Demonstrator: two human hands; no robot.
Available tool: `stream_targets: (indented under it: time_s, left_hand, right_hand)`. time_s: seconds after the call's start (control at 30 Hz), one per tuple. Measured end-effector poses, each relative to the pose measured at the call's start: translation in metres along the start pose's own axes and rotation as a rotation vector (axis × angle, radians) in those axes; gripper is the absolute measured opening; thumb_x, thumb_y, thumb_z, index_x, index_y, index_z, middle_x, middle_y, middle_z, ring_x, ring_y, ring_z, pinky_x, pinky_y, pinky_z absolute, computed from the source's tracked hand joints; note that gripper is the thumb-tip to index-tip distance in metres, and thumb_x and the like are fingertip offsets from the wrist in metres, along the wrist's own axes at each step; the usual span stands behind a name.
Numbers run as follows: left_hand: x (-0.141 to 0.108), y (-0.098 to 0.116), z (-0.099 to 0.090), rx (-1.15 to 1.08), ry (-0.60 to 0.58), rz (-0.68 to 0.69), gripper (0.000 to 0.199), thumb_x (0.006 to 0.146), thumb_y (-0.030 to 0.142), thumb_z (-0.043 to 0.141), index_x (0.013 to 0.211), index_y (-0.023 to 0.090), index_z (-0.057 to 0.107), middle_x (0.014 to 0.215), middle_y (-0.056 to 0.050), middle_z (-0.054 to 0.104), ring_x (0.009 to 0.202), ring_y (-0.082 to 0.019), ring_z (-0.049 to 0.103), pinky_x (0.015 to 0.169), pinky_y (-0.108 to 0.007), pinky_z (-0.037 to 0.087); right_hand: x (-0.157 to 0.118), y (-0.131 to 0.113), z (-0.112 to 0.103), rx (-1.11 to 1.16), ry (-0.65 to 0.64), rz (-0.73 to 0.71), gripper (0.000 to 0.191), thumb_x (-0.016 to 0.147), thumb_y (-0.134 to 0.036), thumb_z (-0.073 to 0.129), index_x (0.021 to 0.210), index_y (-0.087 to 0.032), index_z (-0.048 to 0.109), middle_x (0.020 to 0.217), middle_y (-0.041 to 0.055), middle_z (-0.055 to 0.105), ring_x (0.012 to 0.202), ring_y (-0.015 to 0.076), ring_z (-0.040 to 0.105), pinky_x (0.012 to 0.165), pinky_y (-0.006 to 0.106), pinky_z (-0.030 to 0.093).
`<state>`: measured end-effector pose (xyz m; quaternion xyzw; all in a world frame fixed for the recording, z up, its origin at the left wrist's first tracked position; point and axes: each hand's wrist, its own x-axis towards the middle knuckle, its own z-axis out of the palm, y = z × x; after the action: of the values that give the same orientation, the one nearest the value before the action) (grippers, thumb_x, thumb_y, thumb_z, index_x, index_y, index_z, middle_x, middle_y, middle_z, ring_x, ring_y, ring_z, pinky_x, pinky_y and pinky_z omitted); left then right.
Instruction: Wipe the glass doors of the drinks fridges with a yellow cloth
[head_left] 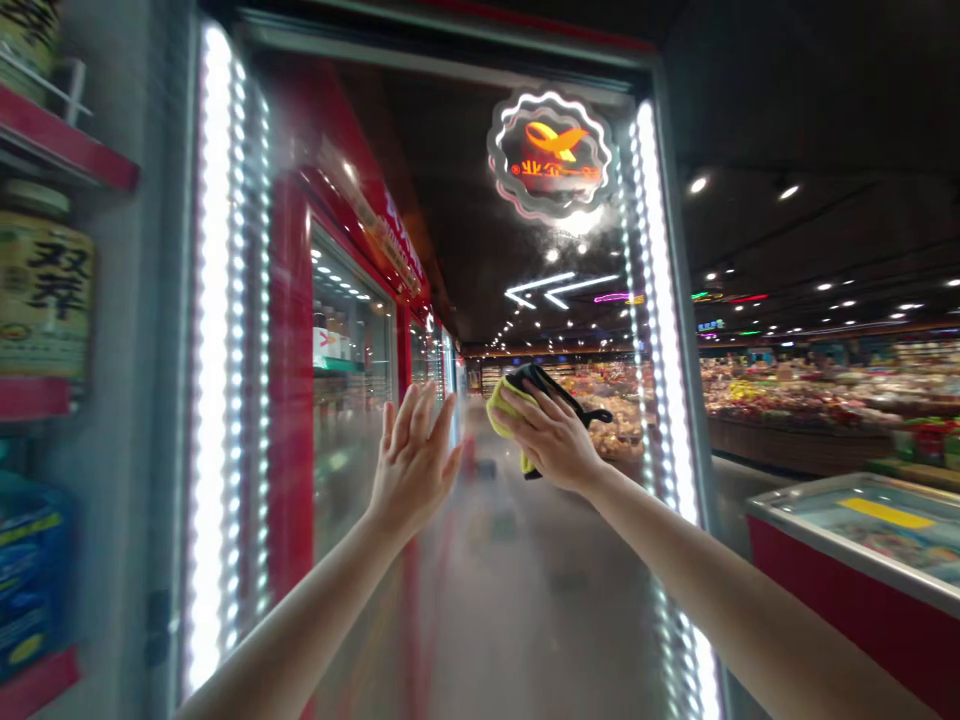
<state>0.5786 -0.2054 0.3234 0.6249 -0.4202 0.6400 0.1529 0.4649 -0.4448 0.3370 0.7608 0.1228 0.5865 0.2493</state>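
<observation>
Holding a yellow-and-black cloth (500,408) up at the glass door (517,590), the right hand (561,440) has its fingers loosely bent over it. Left hand (409,462) is open, fingers a bit spread, nothing in it; can't tell if it's touching. Glass looks mostly see-through, kinda hazy under the lit sign (553,155). Honestly can't tell how much has been gone over or what's left.

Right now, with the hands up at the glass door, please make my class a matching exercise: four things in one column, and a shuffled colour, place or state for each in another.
Things:
1. Cloth
2. Left hand
3. Lit sign
4. Display chest

Descriptions:
A. Near the glass door's top
B. Red side, pale rim
C. Yellow and black
D. Empty, fingers extended

Pairs: 1-C, 2-D, 3-A, 4-B
</observation>
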Motion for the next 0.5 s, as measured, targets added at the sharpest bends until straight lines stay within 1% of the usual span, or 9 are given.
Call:
stream_targets:
  time_s: [0.03, 0.07, 0.13, 0.2, 0.3, 0.37, 0.4, 0.47, 0.5]
  left_hand:
    - [-0.004, -0.004, -0.002, 0.009, 0.007, 0.01, 0.08, 0.101, 0.029, 0.053, 0.167, 0.027, 0.008, 0.167, -0.018, 0.035, 0.158, -0.035, 0.022, 0.126, -0.063, 0.025]
    - [-0.009, -0.008, -0.004, 0.017, 0.015, 0.017, 0.08, 0.101, 0.029, 0.053, 0.167, 0.027, 0.008, 0.166, -0.018, 0.035, 0.159, -0.035, 0.022, 0.126, -0.063, 0.024]
    - [-0.017, -0.017, -0.008, 0.026, 0.026, 0.016, 0.08, 0.1, 0.029, 0.054, 0.167, 0.028, 0.009, 0.167, -0.016, 0.035, 0.159, -0.035, 0.022, 0.127, -0.063, 0.023]
    - [-0.022, -0.025, -0.009, 0.029, 0.021, -0.008, 0.081, 0.1, 0.029, 0.055, 0.166, 0.029, 0.009, 0.168, -0.016, 0.033, 0.159, -0.035, 0.022, 0.126, -0.064, 0.023]
    - [-0.022, -0.029, -0.007, 0.028, -0.014, -0.044, 0.082, 0.099, 0.03, 0.056, 0.166, 0.029, 0.009, 0.169, -0.017, 0.029, 0.159, -0.037, 0.021, 0.126, -0.066, 0.023]
    - [-0.021, -0.028, -0.005, 0.025, -0.039, -0.056, 0.082, 0.1, 0.03, 0.056, 0.167, 0.028, 0.008, 0.169, -0.017, 0.029, 0.159, -0.037, 0.02, 0.126, -0.065, 0.022]
    - [-0.021, -0.028, -0.005, 0.022, -0.05, -0.06, 0.083, 0.1, 0.031, 0.055, 0.167, 0.028, 0.007, 0.17, -0.017, 0.028, 0.159, -0.037, 0.02, 0.126, -0.065, 0.022]
    - [-0.024, -0.028, -0.007, 0.015, -0.063, -0.069, 0.083, 0.1, 0.031, 0.054, 0.167, 0.028, 0.005, 0.17, -0.017, 0.027, 0.159, -0.036, 0.019, 0.127, -0.064, 0.022]
    - [-0.026, -0.029, -0.009, 0.013, -0.067, -0.071, 0.084, 0.1, 0.031, 0.054, 0.167, 0.028, 0.004, 0.17, -0.016, 0.026, 0.159, -0.036, 0.019, 0.127, -0.064, 0.022]
  right_hand:
    - [-0.013, 0.005, -0.002, -0.008, -0.015, -0.041, 0.049, 0.102, -0.023, 0.052, 0.149, -0.035, 0.055, 0.159, -0.0006, 0.051, 0.151, 0.0261, 0.04, 0.119, 0.042, 0.041]
    - [-0.021, 0.014, -0.003, -0.021, -0.009, -0.029, 0.05, 0.102, -0.022, 0.051, 0.149, -0.035, 0.055, 0.158, -0.0001, 0.052, 0.149, 0.0261, 0.042, 0.118, 0.043, 0.041]
    - [-0.02, 0.032, -0.003, -0.045, 0.059, 0.103, 0.052, 0.102, -0.021, 0.049, 0.152, -0.034, 0.052, 0.159, 0.0019, 0.051, 0.146, 0.0274, 0.046, 0.117, 0.046, 0.042]
    - [0.002, 0.041, 0.002, -0.055, 0.177, 0.277, 0.053, 0.102, -0.021, 0.046, 0.154, -0.034, 0.05, 0.158, 0.003, 0.052, 0.144, 0.0291, 0.048, 0.115, 0.049, 0.044]
    - [0.043, 0.02, 0.014, -0.062, 0.291, 0.42, 0.053, 0.103, -0.022, 0.043, 0.154, -0.034, 0.049, 0.158, 0.003, 0.052, 0.146, 0.0317, 0.045, 0.113, 0.051, 0.045]
    - [0.052, -0.005, 0.018, -0.065, 0.244, 0.372, 0.053, 0.103, -0.023, 0.046, 0.155, -0.033, 0.049, 0.16, 0.0029, 0.05, 0.148, 0.033, 0.043, 0.111, 0.05, 0.045]
    - [0.048, -0.016, 0.018, -0.061, 0.192, 0.296, 0.053, 0.102, -0.024, 0.048, 0.155, -0.033, 0.048, 0.161, 0.0026, 0.048, 0.148, 0.0329, 0.042, 0.111, 0.048, 0.045]
    - [0.028, -0.025, 0.013, -0.045, 0.07, 0.065, 0.055, 0.101, -0.022, 0.051, 0.155, -0.033, 0.048, 0.162, 0.0017, 0.047, 0.149, 0.0314, 0.041, 0.113, 0.045, 0.043]
    - [0.016, -0.022, 0.009, -0.038, 0.018, -0.055, 0.056, 0.1, -0.021, 0.053, 0.155, -0.033, 0.047, 0.162, 0.0012, 0.047, 0.15, 0.0303, 0.041, 0.115, 0.044, 0.041]
